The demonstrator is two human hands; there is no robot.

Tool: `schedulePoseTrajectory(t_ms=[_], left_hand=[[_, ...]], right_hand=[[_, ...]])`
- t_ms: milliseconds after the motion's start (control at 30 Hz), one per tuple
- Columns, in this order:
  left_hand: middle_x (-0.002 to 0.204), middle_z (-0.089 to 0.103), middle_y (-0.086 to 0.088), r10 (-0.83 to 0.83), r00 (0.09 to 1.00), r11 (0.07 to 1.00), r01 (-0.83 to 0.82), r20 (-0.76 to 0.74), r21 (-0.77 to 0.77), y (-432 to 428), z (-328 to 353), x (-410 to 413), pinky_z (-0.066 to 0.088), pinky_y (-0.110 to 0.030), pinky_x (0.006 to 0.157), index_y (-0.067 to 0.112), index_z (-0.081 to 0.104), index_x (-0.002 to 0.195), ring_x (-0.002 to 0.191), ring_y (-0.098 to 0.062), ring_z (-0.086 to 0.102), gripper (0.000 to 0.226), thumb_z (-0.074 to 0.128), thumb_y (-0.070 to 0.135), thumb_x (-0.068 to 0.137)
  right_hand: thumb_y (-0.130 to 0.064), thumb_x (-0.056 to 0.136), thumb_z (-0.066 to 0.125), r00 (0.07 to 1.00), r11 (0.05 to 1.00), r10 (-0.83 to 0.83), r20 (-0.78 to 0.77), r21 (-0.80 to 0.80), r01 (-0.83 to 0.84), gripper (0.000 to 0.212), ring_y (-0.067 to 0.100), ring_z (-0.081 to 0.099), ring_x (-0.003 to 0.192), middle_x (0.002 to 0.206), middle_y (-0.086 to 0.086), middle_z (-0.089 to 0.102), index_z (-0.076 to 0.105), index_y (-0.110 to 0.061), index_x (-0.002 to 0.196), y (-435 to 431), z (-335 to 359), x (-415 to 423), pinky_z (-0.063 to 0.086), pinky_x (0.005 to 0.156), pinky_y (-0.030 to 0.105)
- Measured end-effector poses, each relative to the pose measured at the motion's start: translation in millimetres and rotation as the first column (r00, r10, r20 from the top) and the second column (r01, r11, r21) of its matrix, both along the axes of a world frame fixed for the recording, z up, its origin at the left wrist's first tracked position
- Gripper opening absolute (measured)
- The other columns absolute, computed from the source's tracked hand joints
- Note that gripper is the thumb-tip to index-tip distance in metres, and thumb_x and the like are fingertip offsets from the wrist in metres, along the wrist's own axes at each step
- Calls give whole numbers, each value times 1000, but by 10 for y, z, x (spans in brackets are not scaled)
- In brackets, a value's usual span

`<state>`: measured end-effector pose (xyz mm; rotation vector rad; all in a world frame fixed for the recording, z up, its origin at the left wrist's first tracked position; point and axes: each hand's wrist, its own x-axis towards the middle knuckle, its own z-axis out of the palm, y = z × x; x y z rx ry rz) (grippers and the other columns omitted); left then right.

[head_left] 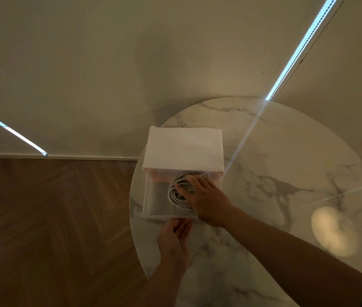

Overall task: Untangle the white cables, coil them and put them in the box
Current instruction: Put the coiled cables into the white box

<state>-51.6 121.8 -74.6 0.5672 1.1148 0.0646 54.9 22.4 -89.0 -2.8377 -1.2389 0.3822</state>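
Coiled white cables (176, 196) pressed into open box (156, 196) by right hand (206, 200), grip released, left hand (173, 238) held at box's near wall, grip cannot be told, marble tabletop (286, 173) beneath

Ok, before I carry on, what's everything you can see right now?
Table: one, white marble, round, centre-right.
Box: one, white, open, on the table's left part.
Lid: one, white, raised at the box's back.
Cable coil: one, white, inside the box.
Floor: brown wood, left.
Wall: cream, behind the table.
Light strips: two, bright, across the wall.
Right hand: rests on the cable coil.
Left hand: fingers touch the box's front edge.
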Motion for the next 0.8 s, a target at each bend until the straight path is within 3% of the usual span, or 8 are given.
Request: schedulePoseTrajectory(t_ms=[200,333,500,667,800], left_hand=[[98,64,-27,15,1000,999,-14,27,-36,66,-24,116,56,-41,81,-9,60,101,91,-38,65,21,42,1,96],[99,63,-26,19,999,999,-18,32,-47,110,-43,199,62,-38,74,-9,60,105,90,-37,66,22,42,1,96],[89,64,-21,-8,999,998,10,34,-56,130,-29,256,59,-37,73,-5,62,93,83,-33,65,19,44,0,95],[85,63,-20,-17,999,998,19,39,-58,137,-57,292,58,-36,73,-4,61,89,80,-31,64,18,44,1,94],[85,63,-20,-26,999,998,29,44,-61,151,-58,357,59,-32,67,-3,61,89,80,-30,65,18,44,1,94]], right_hand=[[-22,83,61,998,999,-30,47,-11,31,71,39,40,132,144,15,43,34,-16,147,59,54,48,33,110,56],[-19,82,60,996,999,-47,79,6,47,67,41,44,129,140,17,49,39,-11,145,111,104,75,40,105,53],[-14,79,39,988,992,-124,96,46,120,62,40,51,122,139,25,47,47,-8,141,209,113,7,48,96,47],[-13,78,36,982,989,-138,126,75,130,59,37,58,107,120,21,55,54,-3,133,246,91,26,54,84,44],[-6,87,51,990,987,-136,27,86,133,58,36,50,119,128,18,50,39,-1,144,277,92,83,48,96,45]])
